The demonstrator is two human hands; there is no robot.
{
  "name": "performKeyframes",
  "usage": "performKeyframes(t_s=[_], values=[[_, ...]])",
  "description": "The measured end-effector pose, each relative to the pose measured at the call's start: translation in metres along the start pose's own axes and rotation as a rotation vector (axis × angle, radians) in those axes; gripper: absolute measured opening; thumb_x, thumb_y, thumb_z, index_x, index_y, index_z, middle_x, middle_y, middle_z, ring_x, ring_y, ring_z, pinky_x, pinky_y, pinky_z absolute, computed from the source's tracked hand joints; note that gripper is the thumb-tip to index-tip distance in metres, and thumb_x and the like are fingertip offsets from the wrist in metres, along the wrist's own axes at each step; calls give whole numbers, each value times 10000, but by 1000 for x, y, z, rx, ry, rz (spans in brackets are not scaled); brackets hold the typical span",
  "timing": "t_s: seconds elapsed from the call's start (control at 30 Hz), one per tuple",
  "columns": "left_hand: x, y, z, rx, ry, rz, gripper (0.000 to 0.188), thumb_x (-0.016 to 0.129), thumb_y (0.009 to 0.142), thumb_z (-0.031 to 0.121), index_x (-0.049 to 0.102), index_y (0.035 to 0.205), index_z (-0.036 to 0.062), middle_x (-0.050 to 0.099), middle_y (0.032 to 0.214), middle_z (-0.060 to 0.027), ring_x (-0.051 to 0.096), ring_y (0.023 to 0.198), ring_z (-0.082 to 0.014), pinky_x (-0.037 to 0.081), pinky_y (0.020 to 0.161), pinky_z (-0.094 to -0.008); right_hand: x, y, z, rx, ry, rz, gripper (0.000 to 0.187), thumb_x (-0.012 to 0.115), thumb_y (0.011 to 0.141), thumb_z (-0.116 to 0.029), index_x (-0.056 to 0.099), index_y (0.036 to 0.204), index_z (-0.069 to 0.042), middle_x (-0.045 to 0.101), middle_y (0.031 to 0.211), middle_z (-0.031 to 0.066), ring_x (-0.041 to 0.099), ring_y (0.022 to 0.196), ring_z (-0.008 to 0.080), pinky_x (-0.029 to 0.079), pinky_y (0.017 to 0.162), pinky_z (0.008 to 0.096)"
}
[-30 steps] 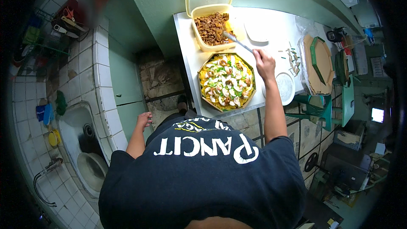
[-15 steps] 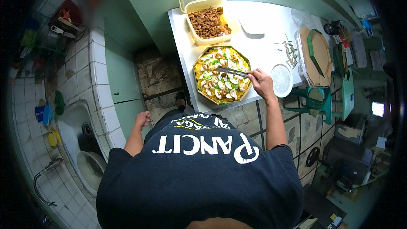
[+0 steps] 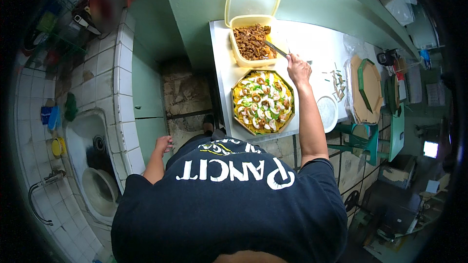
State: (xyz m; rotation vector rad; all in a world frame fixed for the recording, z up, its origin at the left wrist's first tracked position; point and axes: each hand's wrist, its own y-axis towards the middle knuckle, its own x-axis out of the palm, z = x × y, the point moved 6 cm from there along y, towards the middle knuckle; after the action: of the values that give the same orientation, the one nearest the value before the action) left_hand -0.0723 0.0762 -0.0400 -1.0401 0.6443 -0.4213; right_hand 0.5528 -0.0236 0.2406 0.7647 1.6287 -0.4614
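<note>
My right hand (image 3: 298, 69) is closed on metal tongs (image 3: 276, 48), whose tips reach over the right side of a yellow plastic container (image 3: 236, 56). Brown chopped pieces of food (image 3: 249, 42) fill much of that container, with something orange at its right side. Nearer to me lies an octagonal tray (image 3: 238, 122) of yellow noodles, topped with white slices, green bits and brown rings. Away from the table, my left hand (image 3: 164, 144) hangs low beside my body, fingers loosely bent and apart, with nothing seen in it.
The container's lid (image 3: 253, 6) leans against the green wall. On the white table (image 3: 304, 44) are a round white lid (image 3: 327, 113), several small sticks (image 3: 338, 84) and stacked octagonal cardboard trays (image 3: 365, 112). A green stool (image 3: 363, 141) stands at right, a sink (image 3: 73, 131) at left.
My right hand has carried the tongs from above the noodle tray, away from me, to the container with the brown pieces. The view has shifted slightly; my left hand stays low.
</note>
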Motion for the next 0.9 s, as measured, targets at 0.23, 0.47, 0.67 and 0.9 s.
performKeyframes(t_s=[0.23, 0.47, 0.67, 0.9], values=[[-8, -1, -18, 0, -18, -9, 310, 495, 912, 332, 613, 1137, 156, 636, 996, 27, 580, 777, -144, 446, 689, -361, 25, 23, -31, 56, -59, -133, 310, 466, 936, -387, 661, 1002, -155, 676, 874, 168, 650, 853, 381, 495, 782, 489], [-12, 6, -13, 0, -14, -7, 294, 491, 918, 338, 609, 1111, 150, 634, 998, 31, 578, 771, -133, 449, 674, -349, -6, 3, -1, 153, 223, 91, 305, 485, 916, -379, 674, 1015, -161, 678, 810, 151, 653, 836, 357, 499, 755, 452], [5, 20, 10, 35, 45, -50, 286, 488, 926, 328, 614, 1125, 166, 636, 964, 48, 580, 732, -114, 446, 631, -318, -15, -22, 21, 99, 535, 22, 323, 547, 896, -376, 690, 999, -105, 662, 730, 114, 647, 706, 236, 485, 685, 331], [10, 29, 32, 53, 79, -47, 263, 504, 920, 313, 637, 1107, 183, 644, 933, 58, 581, 698, -104, 447, 590, -291, -21, -164, 65, 94, 639, -393, 198, 593, 894, -174, 677, 918, 3, 599, 676, 38, 528, 657, 86, 435, 610, 254]])
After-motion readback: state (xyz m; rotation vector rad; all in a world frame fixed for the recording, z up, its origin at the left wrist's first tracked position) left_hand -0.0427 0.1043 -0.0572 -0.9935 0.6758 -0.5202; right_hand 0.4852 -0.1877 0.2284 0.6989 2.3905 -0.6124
